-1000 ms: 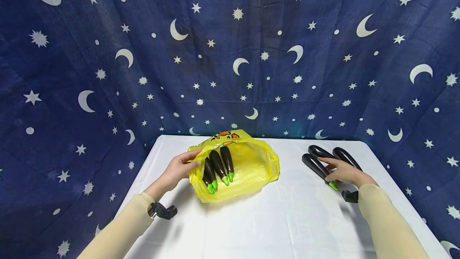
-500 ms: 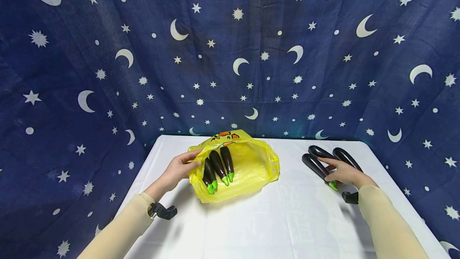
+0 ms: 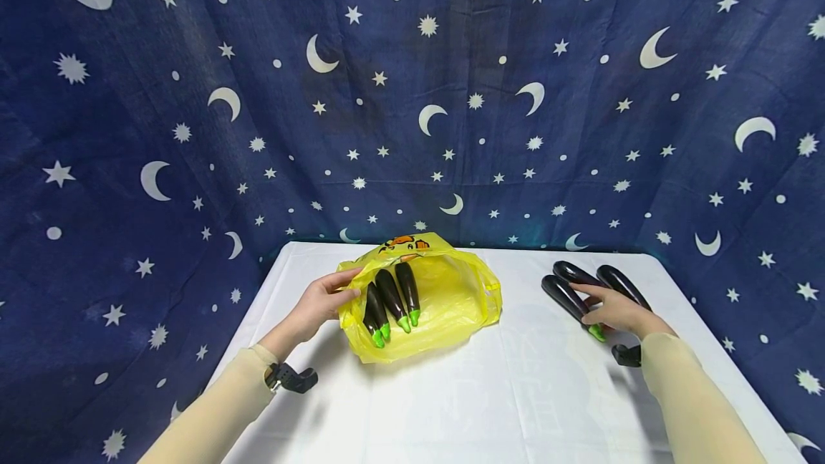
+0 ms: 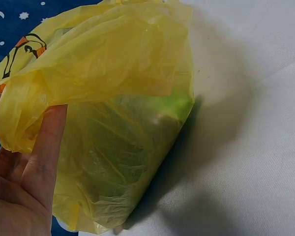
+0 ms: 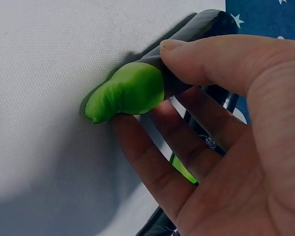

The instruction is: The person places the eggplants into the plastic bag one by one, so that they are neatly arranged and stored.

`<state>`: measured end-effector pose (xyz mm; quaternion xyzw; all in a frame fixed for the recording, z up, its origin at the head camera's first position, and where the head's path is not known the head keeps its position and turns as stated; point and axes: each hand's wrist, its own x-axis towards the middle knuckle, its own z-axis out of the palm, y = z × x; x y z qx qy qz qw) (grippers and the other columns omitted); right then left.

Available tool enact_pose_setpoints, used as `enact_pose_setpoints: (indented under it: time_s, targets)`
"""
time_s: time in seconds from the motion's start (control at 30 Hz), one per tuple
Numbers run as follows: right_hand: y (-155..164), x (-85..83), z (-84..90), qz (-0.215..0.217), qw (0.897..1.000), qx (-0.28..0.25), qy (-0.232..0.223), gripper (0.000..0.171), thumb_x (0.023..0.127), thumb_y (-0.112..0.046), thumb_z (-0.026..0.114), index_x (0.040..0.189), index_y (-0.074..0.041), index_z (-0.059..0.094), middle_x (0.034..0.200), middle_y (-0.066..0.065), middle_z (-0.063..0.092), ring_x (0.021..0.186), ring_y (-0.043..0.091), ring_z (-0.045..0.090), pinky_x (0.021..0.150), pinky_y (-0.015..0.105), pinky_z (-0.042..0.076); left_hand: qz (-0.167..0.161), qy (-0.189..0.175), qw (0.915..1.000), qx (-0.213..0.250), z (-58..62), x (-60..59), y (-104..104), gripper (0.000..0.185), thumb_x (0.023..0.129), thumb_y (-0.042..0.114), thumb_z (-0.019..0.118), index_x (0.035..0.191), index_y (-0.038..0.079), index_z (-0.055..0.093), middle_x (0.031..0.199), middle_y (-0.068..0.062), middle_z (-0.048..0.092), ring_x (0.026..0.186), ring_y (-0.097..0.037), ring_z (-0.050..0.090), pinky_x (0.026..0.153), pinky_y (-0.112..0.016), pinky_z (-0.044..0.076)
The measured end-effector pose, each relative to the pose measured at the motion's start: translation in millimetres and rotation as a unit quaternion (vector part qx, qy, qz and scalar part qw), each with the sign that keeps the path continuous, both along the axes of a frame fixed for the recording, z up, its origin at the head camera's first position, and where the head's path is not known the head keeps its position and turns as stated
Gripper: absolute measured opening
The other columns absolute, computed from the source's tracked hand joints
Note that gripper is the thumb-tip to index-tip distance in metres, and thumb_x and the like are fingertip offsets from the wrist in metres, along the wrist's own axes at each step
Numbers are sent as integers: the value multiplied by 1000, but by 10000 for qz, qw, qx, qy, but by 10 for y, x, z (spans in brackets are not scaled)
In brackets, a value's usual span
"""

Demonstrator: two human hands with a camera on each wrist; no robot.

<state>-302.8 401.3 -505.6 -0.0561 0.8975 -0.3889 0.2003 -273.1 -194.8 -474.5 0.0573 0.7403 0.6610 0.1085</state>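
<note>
Eggplant [image 3: 566, 297] lies on the white table [image 3: 451, 407] beside two more eggplants [image 3: 622, 283], thumb and fingers of the right hand [image 3: 619, 308] pinching it near the green cap [image 5: 132, 88]. From here it looks glossy: probably slick, stiff, fairly light, better gripped mid-body. Left hand [image 3: 322, 299] pinches the yellow bag [image 3: 445, 335] by its edge.

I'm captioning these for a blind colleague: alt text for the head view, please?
A person's left hand holds a yellow bag with dark eggplants inside; the right hand grips another eggplant, one of three on a white table. A blue starry cloth hangs behind.
</note>
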Motion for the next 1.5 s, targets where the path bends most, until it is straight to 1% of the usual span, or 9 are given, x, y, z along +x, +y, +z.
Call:
enact_pose_setpoints:
  time_s: [0.23,0.43,0.63,0.87,0.97,1.07,1.17,1.4,1.5]
  targets:
    - [-15,21,-1,-105,9999,113,75,82,87,-1,72,158,0,31,123,30,56,85,27,58,66,42,53,4,-35,10000,-43,7,1,1,54,97,14,70,149,9,55,142,-17,58,101,-21,68,76,-39,61]
    - [-32,43,-17,-173,9998,65,90,83,88,-4,73,159,-1,30,126,32,55,79,26,58,65,42,54,5,-48,10000,-16,2,0,0,54,97,13,70,148,10,56,142,-16,58,102,-21,68,77,-39,61]
    - [-67,50,-9,-177,9998,9,98,82,89,-6,73,159,-2,31,131,33,53,78,25,59,64,39,53,19,-19,10000,-43,-7,-6,1,54,96,13,71,148,10,56,141,-16,59,102,-21,69,76,-39,61]
    - [-92,44,1,-209,9992,-337,104,82,91,-7,71,161,-5,28,137,33,47,70,24,55,60,39,52,42,-22,9999,-91,-1,-3,6,53,96,13,71,148,11,57,141,-15,59,103,-21,68,76,-39,61]
    - [-116,52,33,-228,9982,-544,77,82,91,-6,70,162,-6,28,139,33,45,69,25,55,61,40,54,25,-5,9999,-107,-3,-4,1,54,96,14,71,148,11,57,141,-15,59,103,-21,68,76,-39,61]
    - [-145,68,83,-213,9972,-707,74,82,92,-5,70,162,-7,27,140,34,43,71,25,56,62,41,54,17,-19,9999,-97,1,-5,4,54,96,14,71,148,11,56,141,-15,59,103,-21,68,77,-39,61]
    - [-171,80,122,-202,9963,-835,66,83,91,-5,70,162,-7,27,141,34,43,77,25,58,64,41,55,26,-36,10000,-77,6,-5,7,54,96,13,71,148,11,56,141,-16,59,102,-22,69,76,-39,61]
    - [-178,55,141,-109,9940,-1084,96,84,92,-4,71,162,-6,26,142,35,44,87,24,61,65,39,56,33,-58,9999,-99,2,-10,16,54,96,12,70,148,11,56,141,-15,59,102,-21,69,76,-40,61]
    - [-175,37,145,-65,9924,-1228,80,84,92,-4,71,162,-6,25,143,36,44,94,25,63,68,41,57,27,-59,9999,-103,7,-7,20,54,96,12,70,148,11,56,141,-16,59,101,-21,69,76,-40,61]
